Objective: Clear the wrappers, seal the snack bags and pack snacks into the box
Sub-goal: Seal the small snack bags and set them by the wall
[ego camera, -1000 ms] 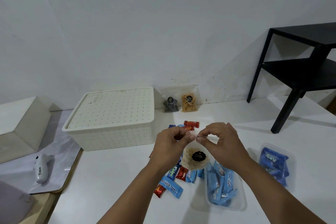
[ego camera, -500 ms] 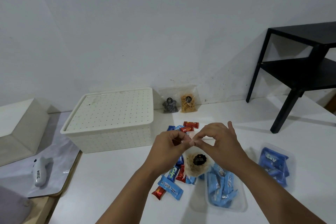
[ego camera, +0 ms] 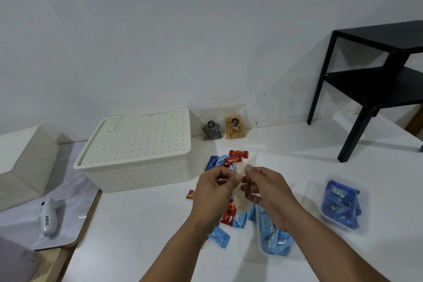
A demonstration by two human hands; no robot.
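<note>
I see my left hand point(ego camera: 214, 186) and right hand point(ego camera: 266, 191) pinching the top edge of a clear snack bag point(ego camera: 242, 199), fingers clamped, above the loose snacks point(ego camera: 225, 215). The lidded box point(ego camera: 137, 149) sits at ten o'clock, its near edge close. Bare table point(ego camera: 137, 224) opens at eight o'clock.

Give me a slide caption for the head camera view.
Both hands, left and right, pinch a clear snack bag above scattered wrapped snacks, beside the lidded white box.
</note>
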